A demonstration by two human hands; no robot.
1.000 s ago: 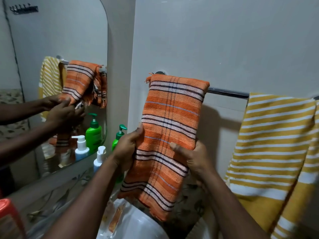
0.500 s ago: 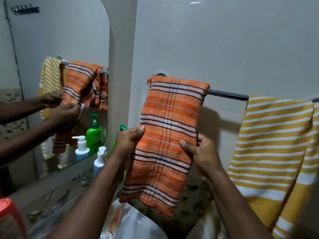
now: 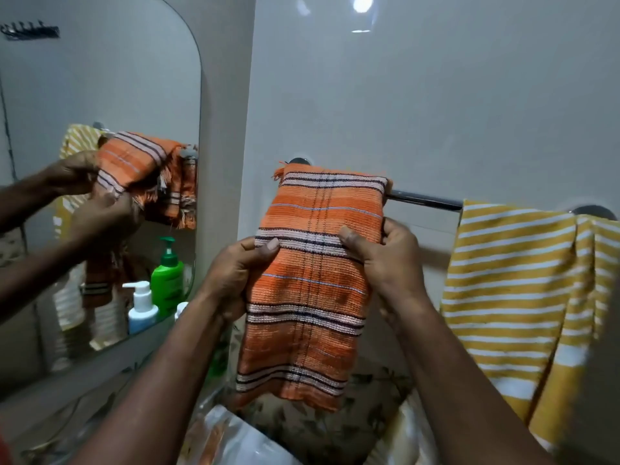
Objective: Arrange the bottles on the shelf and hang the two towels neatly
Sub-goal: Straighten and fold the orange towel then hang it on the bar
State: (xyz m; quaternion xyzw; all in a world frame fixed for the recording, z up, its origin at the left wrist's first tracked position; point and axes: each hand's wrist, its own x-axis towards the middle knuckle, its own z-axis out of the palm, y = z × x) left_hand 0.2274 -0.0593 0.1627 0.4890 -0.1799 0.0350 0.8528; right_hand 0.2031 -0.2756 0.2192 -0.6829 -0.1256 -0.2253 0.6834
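Note:
An orange towel [image 3: 312, 297] with white and dark stripes hangs folded over the left end of a chrome towel bar [image 3: 424, 199]. My left hand [image 3: 231, 276] pinches its left edge, thumb on the front. My right hand [image 3: 385, 256] pinches its right edge at about the same height. A yellow towel [image 3: 513, 290] with white stripes hangs on the bar's right end. The bottles on the shelf are mostly hidden behind my left arm; only a white pump top [image 3: 181, 308] shows.
A wall mirror [image 3: 100, 95] at left reflects my hands, both towels, a green pump bottle and a white and blue pump bottle. Below lie a white basin edge [image 3: 241, 444] and a floral tiled surface [image 3: 375, 391]. White wall above the bar.
Both hands have slid up along the orange towel's edges, and the towel's lower end sits higher. The camera has tipped upward a little.

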